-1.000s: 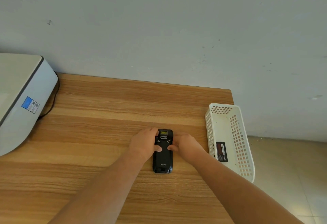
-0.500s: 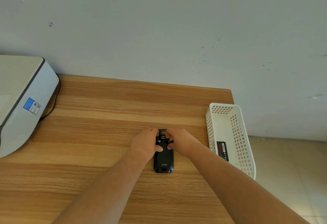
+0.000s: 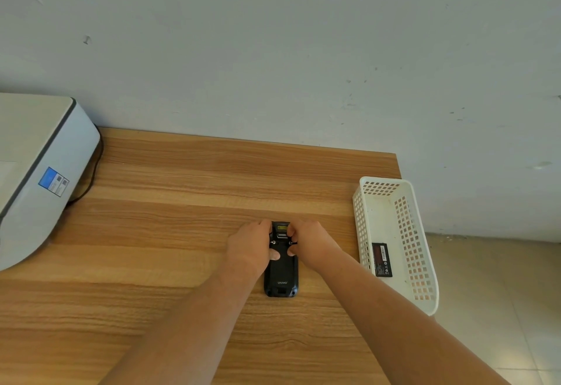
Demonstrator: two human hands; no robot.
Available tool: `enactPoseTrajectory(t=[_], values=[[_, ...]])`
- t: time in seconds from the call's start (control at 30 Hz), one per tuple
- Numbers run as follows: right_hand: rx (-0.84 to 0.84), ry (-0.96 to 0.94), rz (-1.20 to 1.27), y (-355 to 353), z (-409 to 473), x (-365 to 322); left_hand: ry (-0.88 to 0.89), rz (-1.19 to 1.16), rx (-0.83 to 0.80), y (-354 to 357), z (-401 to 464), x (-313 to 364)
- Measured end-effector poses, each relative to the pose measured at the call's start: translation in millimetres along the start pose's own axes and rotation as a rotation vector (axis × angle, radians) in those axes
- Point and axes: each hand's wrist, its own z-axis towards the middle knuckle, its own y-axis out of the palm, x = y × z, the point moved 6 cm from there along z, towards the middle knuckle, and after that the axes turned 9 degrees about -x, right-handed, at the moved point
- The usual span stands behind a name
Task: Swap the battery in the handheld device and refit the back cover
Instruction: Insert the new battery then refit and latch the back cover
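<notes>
A black handheld device (image 3: 281, 275) lies face down on the wooden table (image 3: 170, 232), its back cover on, two small latches showing near its top. My left hand (image 3: 250, 248) grips its upper left side, thumb pressing on the cover. My right hand (image 3: 312, 246) grips the upper right side, thumb on the cover and fingers curled over the top edge. A black battery (image 3: 382, 260) lies inside the white basket (image 3: 422, 263) at the right.
A grey-white printer (image 3: 36, 172) with a dark cable stands at the table's left end against the wall. The basket sits at the table's right edge, partly past it, with tiled floor beyond. The wall runs close behind the table.
My right hand has slid up from the device's middle to its top right corner, fingers now over the upper edge. The left hand and the device have stayed in place.
</notes>
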Motion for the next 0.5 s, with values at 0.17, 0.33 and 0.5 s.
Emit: enactPoseTrajectory(t=[0.17,0.33,0.5], values=[[0.024,0.021,0.069,1.4,-1.6,2.8,0.0,-0.012,0.02,1.8,-0.8,-2.1],[0.024,0.054,0.121,2.8,-2.0,5.5,0.004,-0.021,0.033,2.7,-1.8,-2.4],[0.039,0.071,0.181,3.5,-2.7,6.8,0.003,-0.039,0.033,2.3,-2.8,-2.9]])
